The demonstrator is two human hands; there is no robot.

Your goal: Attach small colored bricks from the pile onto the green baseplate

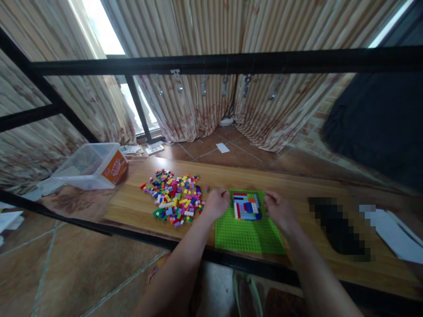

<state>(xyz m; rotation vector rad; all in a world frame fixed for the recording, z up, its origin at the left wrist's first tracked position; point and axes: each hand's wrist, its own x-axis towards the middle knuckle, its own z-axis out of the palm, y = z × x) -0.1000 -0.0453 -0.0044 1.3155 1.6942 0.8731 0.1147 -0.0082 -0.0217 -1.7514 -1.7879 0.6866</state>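
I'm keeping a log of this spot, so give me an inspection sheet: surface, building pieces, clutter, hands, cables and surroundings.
Surface: wood-look tabletop, partly covered.
Building pieces: green baseplate bearing a multicoloured brick build; loose bricks spread to its left.
Clutter: dark pixelated object and white paper at right; see-through bin at left.
Hands: left hand at the baseplate's upper left edge, right hand near its upper right; grip unclear.
Cables: nothing seen.
Surroundings: striped curtains, black metal frame, tiled floor.

A wood-grain counter (211,174) carries a green baseplate (247,237) between left grip (218,204) and right grip (279,208), loose bricks (178,198) left of both, a pixelated dark object (340,226) right of both.
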